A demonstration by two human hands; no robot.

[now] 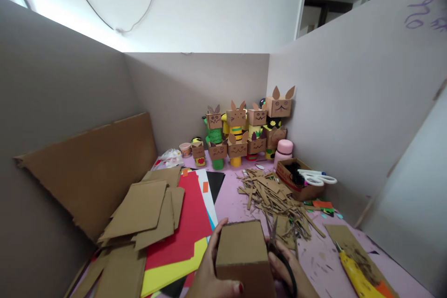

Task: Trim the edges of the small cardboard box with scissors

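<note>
A closed-looking cardboard box (242, 244) stands at the near edge of the view, between my two hands. My left hand (213, 265) wraps round its left side, thumb across the lower front face. In my right hand (284, 265) is a pair of dark-handled scissors (275, 247), its blades pointing up and away along the box's right side. Those right fingers also lie against the box. The box's lower part runs out of the frame.
Cut cardboard sheets (146, 209) and red paper (192, 214) lie left. Cardboard scraps (268, 191), a small carton (300, 186) with white-handled scissors (316, 178), and a yellow glue gun (354, 272) are right. Several cardboard animal figures (237, 146) and a pink bottle (283, 149) stand behind.
</note>
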